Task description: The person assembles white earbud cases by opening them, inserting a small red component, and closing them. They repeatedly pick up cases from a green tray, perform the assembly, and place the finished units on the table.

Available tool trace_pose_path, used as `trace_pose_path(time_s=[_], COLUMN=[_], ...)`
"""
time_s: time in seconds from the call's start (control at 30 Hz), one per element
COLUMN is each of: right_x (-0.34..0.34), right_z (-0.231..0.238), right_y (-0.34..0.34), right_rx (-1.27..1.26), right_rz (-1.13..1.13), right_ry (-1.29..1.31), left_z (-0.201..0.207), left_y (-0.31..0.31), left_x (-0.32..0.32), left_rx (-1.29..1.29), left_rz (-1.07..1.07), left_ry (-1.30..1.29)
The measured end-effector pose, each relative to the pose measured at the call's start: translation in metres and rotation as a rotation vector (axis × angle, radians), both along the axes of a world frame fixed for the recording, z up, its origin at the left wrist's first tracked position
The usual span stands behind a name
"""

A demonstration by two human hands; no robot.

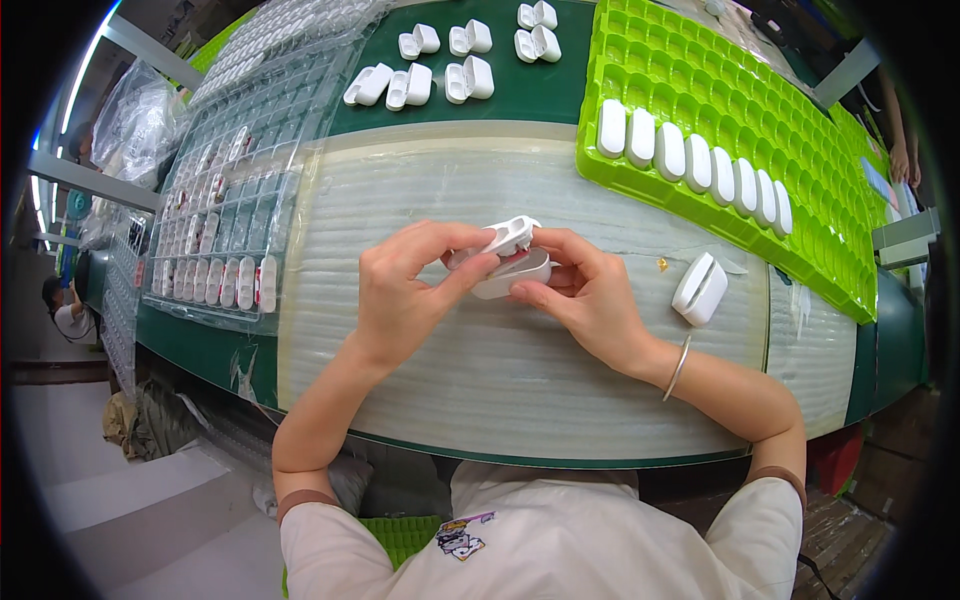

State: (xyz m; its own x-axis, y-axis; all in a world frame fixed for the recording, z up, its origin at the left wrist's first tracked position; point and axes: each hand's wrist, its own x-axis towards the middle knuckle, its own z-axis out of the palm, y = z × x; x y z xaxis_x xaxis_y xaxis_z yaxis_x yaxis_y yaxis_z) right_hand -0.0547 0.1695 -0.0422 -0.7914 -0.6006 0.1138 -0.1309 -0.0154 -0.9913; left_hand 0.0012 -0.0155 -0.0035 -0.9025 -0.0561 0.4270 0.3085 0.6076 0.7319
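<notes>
In front of my body, both hands meet over the white foam mat [430,400]. Pinched in the fingers of my left hand [400,285] is a white inner insert [511,232] with rounded wells on top and a bit of red underneath. My right hand [600,305] grips a white earbud case shell [512,278] by its right side. The insert sits tilted just above the shell's opening; whether they touch is hard to tell. Right of my right hand lies another white earbud case [700,290], its lid slightly ajar.
At left, a clear plastic tray [262,212] holds several white inserts [246,282]. Several open white cases [470,80] stand on the green table at the back. A lime-green tray [625,180] at right carries a row of closed cases [669,152]. A small yellowish scrap [661,264] lies nearby.
</notes>
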Motion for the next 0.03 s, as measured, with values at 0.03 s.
trace_pose_path(time_s=[0.03], right_x=[0.0004], right_z=[-0.0003], right_y=[-0.0008], right_rx=[0.008], right_rz=[-0.01], right_ry=[0.014], left_z=[-0.0026], left_y=[0.0021], left_x=[-0.0002], left_rx=[-0.008], left_rz=[0.013], left_ry=[0.032])
